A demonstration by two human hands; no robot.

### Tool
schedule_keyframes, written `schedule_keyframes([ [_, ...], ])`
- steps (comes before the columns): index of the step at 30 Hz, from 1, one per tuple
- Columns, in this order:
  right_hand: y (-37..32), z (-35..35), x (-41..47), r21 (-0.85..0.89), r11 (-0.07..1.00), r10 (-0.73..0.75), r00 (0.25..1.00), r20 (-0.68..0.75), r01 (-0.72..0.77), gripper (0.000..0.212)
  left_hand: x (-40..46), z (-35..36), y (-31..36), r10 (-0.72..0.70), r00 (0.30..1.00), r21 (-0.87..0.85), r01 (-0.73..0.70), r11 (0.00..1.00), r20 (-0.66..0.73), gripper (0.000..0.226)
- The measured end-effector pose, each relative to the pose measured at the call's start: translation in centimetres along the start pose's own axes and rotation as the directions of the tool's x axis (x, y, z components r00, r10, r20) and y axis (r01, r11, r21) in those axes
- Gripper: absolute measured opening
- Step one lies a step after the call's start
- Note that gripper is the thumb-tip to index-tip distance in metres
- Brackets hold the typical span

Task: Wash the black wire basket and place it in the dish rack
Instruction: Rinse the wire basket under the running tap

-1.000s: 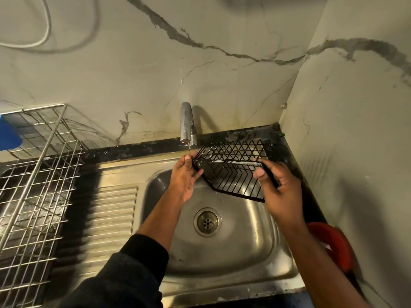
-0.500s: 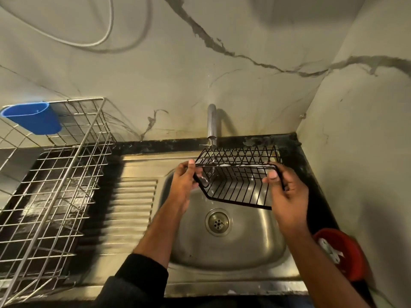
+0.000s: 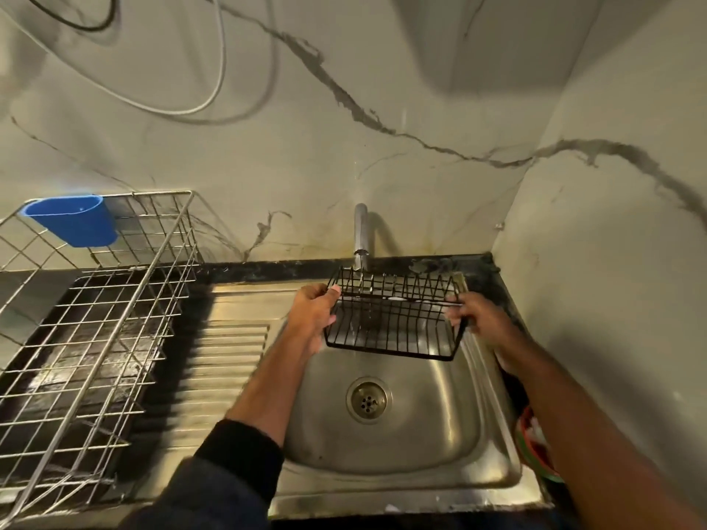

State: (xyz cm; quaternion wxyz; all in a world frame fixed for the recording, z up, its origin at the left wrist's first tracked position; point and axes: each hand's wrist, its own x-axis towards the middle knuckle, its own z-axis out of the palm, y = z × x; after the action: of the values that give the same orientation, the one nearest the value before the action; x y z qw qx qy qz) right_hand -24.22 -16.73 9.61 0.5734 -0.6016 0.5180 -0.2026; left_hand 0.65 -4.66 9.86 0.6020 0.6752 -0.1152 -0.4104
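Dim, yellowish light; edges warped, perhaps slight motion blur

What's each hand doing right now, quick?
Left hand: closed on the left end of the black wire basket.
Right hand: closed on the basket's right end.

No readable text, label, brand, number or sign is showing anywhere in this view.
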Motion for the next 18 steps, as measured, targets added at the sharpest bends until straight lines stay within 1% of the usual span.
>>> schedule_keyframes([
  [2,-0.9,-1.2,1.3,0.089,0.985,0.14,0.986,0.094,-0.148,0.044,0.5,0.3,1.1,-0.051,0.999,0.052,0.051,0.997,-0.013,0.036],
  [3,-1.4,-1.2,1.8,0.09,0.977,0.186,0.978,0.1,-0.195,0.049,0.7,0.6,1.4,-0.073,0.997,0.075,0.074,0.994,-0.02,0.044],
  [4,-1.8,-0.9,2.3,0.09,0.97,0.218,0.972,0.084,-0.226,0.054,0.9,0.9,1.6,-0.083,0.996,0.09,0.085,0.992,-0.025,0.048],
  [5,-2.2,-0.3,2.7,0.111,0.965,0.235,0.971,0.039,-0.238,0.057,0.8,1.4,1.4,-0.087,0.996,0.098,0.09,0.991,-0.03,0.048],
  [6,-2.2,0.6,3.2,0.138,0.965,0.228,0.973,-0.024,-0.223,0.055,0.8,1.8,1.0,-0.087,0.995,0.094,0.091,0.991,-0.044,0.045],
  [8,-1.7,2.2,3.3,0.108,0.984,0.164,0.967,-0.196,-0.145,0.047,0.4,2.1,-0.3,-0.095,0.991,0.06,0.101,0.993,-0.094,0.037],
  [10,-0.9,2.8,2.3,0.105,0.992,0.095,0.948,-0.305,-0.065,0.041,-0.4,1.7,-1.2,-0.106,0.987,0.029,0.111,0.993,-0.12,0.03],
  [12,-0.1,2.5,1.6,0.162,0.987,0.066,0.946,-0.318,-0.014,0.029,-0.7,1.2,-1.8,-0.116,0.987,0.01,0.118,0.993,-0.11,0.029],
  [13,0.1,2.3,1.4,0.175,0.984,0.054,0.949,-0.311,0.002,0.028,-0.8,1.0,-1.8,-0.119,0.987,0.002,0.12,0.993,-0.105,0.031],
  [15,-0.2,1.9,1.2,0.169,0.983,-0.014,0.948,-0.318,0.071,0.032,-1.1,0.9,-1.5,-0.118,0.988,-0.021,0.116,0.993,-0.1,0.029],
  [18,-1.3,1.0,1.0,0.149,0.98,-0.074,0.942,-0.328,0.129,0.043,-1.5,0.8,-0.6,-0.1,0.992,-0.044,0.097,0.994,-0.083,0.021],
])
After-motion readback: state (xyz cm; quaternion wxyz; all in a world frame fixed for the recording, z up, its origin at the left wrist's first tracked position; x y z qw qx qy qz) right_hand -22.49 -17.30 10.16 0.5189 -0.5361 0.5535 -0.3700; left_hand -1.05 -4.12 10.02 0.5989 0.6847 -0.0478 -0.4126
